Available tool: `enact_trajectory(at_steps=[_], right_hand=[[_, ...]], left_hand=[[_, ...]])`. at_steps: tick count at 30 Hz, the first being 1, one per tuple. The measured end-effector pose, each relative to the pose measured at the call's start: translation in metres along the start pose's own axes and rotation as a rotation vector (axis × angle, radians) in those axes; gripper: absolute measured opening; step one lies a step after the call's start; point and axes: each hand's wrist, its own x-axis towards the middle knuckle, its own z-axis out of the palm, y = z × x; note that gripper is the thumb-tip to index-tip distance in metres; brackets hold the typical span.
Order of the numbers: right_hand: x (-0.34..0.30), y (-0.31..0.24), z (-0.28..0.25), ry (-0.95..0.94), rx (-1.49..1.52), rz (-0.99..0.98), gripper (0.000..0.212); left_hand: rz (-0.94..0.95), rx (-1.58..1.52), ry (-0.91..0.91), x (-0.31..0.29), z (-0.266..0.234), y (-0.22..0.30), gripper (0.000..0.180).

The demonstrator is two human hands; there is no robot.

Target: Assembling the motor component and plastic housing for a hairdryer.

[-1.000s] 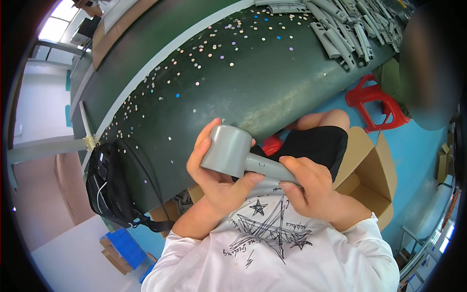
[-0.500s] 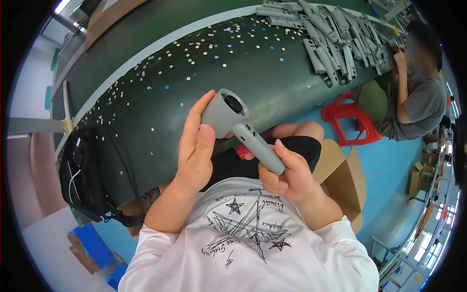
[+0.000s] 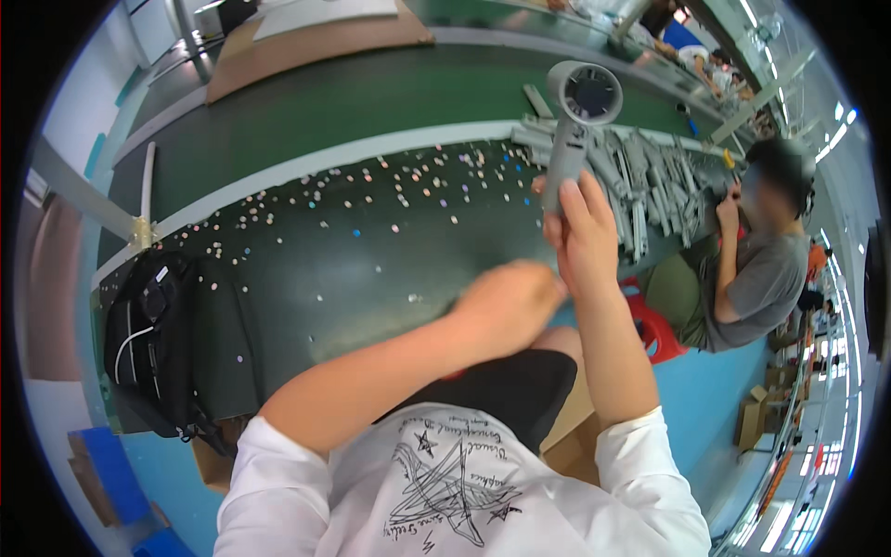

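A grey hair dryer (image 3: 562,158) is raised upright over the far side of the table, its round head at the top with a dark round opening. My right hand (image 3: 587,227) is closed around the lower end of its handle. My left hand (image 3: 516,302) is off the hair dryer, beside my right wrist and over the near table edge. Motion blurs it and its fingers point away from view, so whether it grips anything cannot be told.
Grey handle-shaped parts (image 3: 650,176) lie heaped at the right of the dark table (image 3: 343,269). Small round dots are scattered along its far side. A black backpack (image 3: 153,343) stands left. A co-worker (image 3: 766,251) sits at right by a red stool (image 3: 661,330); an open carton (image 3: 574,444) is beside me.
My right hand has lifted the hair dryer up and away from me, toward the heap. My left hand has let go of its head and moved right. The view has tilted up.
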Motion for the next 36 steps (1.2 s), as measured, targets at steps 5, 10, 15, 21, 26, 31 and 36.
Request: enact_trajectory(at_steps=[5, 10, 15, 21, 26, 31, 36], right_hand=[[0.119, 0.036, 0.039, -0.056, -0.232, 0.065, 0.031], [0.181, 0.073, 0.083, -0.106, -0.185, 0.29, 0.028], [0.252, 0.102, 0.151, -0.098, -0.218, 0.277, 0.025], [0.337, 0.11, 0.227, -0.127, -0.234, 0.241, 0.026], [0.381, 0.132, 0.245, -0.125, 0.012, 0.001, 0.032], [0.281, 0.145, 0.233, -0.309, -0.178, -0.069, 0.032], [0.181, 0.125, 0.191, -0.425, -0.302, -0.134, 0.025]], left_hand=[[0.411, 0.485, -0.398, 0.021, 0.051, -0.023, 0.018], [0.663, 0.399, -0.438, 0.029, 0.068, -0.046, 0.019], [0.529, 0.33, -0.469, 0.035, 0.098, -0.063, 0.019], [0.506, -0.132, -0.25, 0.027, 0.061, -0.043, 0.031], [0.263, -0.492, -0.617, 0.024, 0.015, -0.022, 0.05], [0.234, -0.317, -0.548, 0.029, 0.062, -0.051, 0.054], [0.316, -0.104, -0.349, 0.02, 0.086, -0.073, 0.033]])
